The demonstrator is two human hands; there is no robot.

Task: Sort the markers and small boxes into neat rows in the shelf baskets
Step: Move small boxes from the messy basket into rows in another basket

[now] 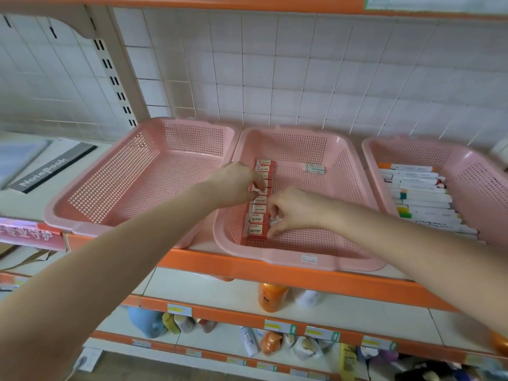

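Three pink perforated plastic baskets sit on one orange-edged shelf (220, 264).

- Left basket (123, 174): no contents visible.
- Centre basket (275, 257): one row of about nine red-and-white small boxes (258, 209), plus one loose white box (315, 168) at its upper right.
- Right basket (481, 182): white markers (423, 198), count unclear.

Left hand (236, 185) fingers pinch a mid-row box. Right hand (295, 210) fingers pinch a pale item (275, 221) beside the row.

Rightmost basket (478, 185) cropped at picture's edge
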